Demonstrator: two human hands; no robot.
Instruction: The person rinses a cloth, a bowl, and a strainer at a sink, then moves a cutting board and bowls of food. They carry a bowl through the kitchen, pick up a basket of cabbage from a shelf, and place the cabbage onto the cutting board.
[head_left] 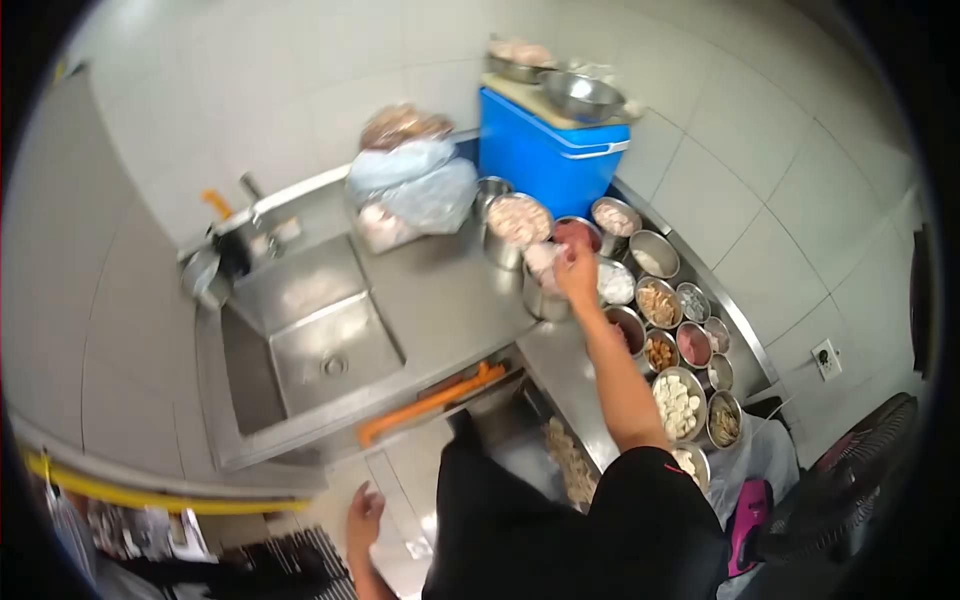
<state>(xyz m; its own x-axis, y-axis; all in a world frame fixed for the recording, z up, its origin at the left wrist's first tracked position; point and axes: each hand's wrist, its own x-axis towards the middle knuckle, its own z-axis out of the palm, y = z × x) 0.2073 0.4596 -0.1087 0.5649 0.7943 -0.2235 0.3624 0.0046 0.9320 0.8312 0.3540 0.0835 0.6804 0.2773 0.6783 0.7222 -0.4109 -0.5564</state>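
Note:
My right hand (575, 274) reaches over the counter to a steel container (547, 302) with pale pinkish-white contents (543, 259). Its fingers look pinched together at the container's rim; blur hides what is between them. Just behind the fingertips is a pot of red meat (573, 232). A larger pot of pale, chunky food (519, 220) stands to the left, and a bowl of white food (615, 284) to the right. Low over the floor hangs my left hand (367, 512), loosely bent, fingers somewhat apart, with nothing visible in it.
Several steel bowls, one with white pieces (677, 404), line the right counter. A blue cool box (540, 150) carries a steel bowl (583, 97). Plastic bags (415, 185) lie beside the sink (318, 345). An orange bar (430, 403) runs under the counter edge; a fan (845, 480) stands at right.

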